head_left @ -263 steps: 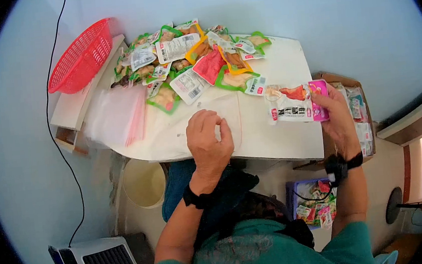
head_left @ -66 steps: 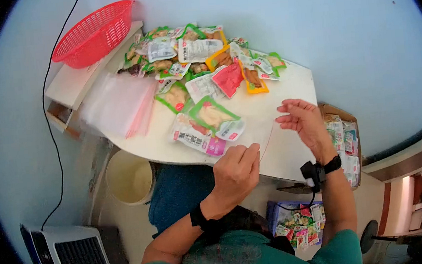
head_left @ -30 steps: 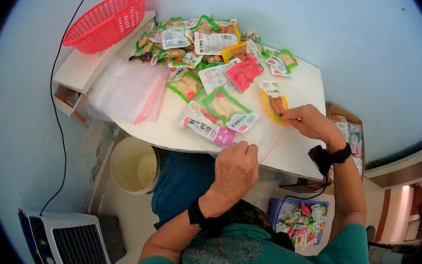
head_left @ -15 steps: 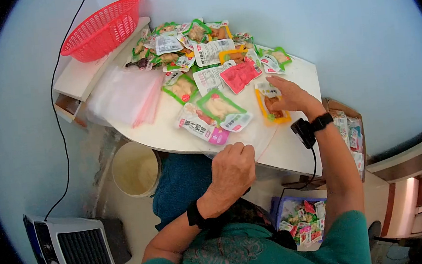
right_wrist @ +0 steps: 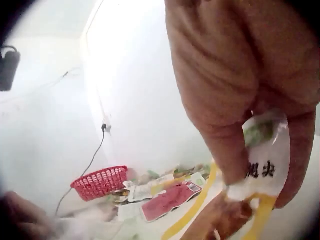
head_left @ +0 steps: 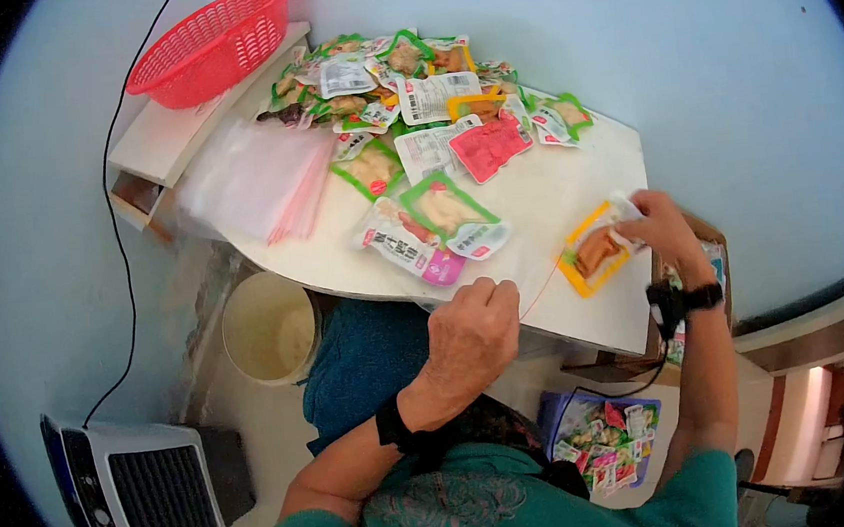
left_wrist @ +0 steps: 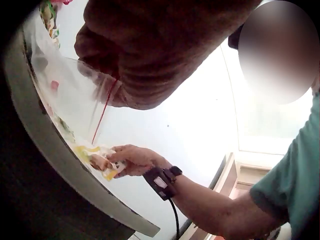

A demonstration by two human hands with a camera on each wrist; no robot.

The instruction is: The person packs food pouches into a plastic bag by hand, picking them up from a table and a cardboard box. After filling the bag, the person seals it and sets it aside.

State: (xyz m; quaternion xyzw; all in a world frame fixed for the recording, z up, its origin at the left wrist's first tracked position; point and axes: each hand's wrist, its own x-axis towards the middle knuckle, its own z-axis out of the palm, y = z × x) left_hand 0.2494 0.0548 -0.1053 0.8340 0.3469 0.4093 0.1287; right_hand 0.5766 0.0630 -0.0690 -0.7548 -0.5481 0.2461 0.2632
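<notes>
My left hand (head_left: 476,339) pinches the near edge of a clear zip bag (left_wrist: 75,92) with a red closure line, at the table's front edge. Within the bag's outline lie a white and purple snack pouch (head_left: 411,249) and a green-edged pouch (head_left: 449,209). To the right, my right hand (head_left: 670,235) pinches a yellow-edged snack pouch (head_left: 597,253) by its white end, just beyond the red line. Brown food shows through that pouch's window. In the right wrist view, thumb and fingers grip the pouch's white top (right_wrist: 267,167).
A heap of snack pouches (head_left: 417,93) covers the table's back. Stacked clear bags (head_left: 254,178) lie at left, below a red basket (head_left: 212,46) on a white stand. A bucket (head_left: 269,327), a purple crate (head_left: 603,438) and a cardboard box (head_left: 711,233) stand around the table.
The white and purple pouch left my right hand for the bag area, where a green-edged pouch joined it. My right hand then took the yellow-edged pouch and drew it right and nearer.
</notes>
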